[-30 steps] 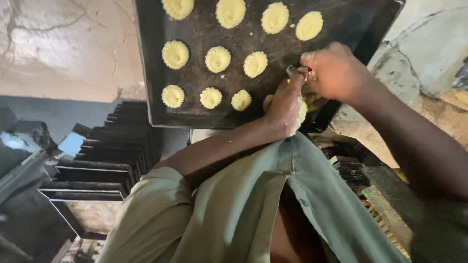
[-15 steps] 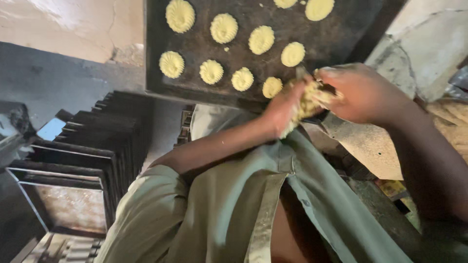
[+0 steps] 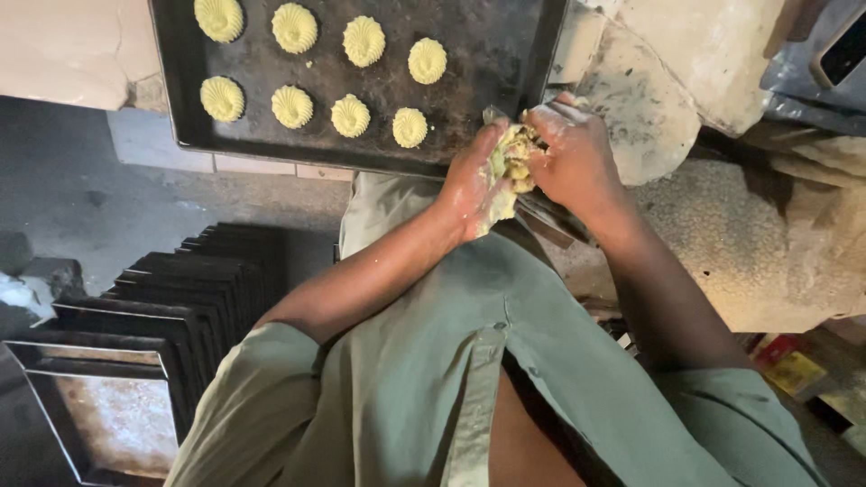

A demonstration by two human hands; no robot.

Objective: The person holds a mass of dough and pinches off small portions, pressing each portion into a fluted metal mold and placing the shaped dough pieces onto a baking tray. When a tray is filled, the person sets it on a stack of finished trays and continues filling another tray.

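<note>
Your left hand (image 3: pixel 474 185) and right hand (image 3: pixel 573 158) are pressed together around a lump of dough (image 3: pixel 512 160), each grip closed on it from its own side, fingers curled in and dusted with pale smears. The dough is yellowish with a faint green cast, rough and crumbly on the surface, squeezed into an uneven mass that shows only in the gap between your palms; a bit of clear wrapping or a bag seems to cling to it, though you cannot tell for sure. It sits just off the near right corner of the dark baking tray (image 3: pixel 469 63), which holds two rows of ridged, shell-shaped piped cookies (image 3: pixel 350 115) of the same pale yellow. To the right lies a rough, flour-stained surface (image 3: pixel 722 225). Near you on the left, a stack of empty dark trays (image 3: pixel 180 298) stands on the floor.
</note>
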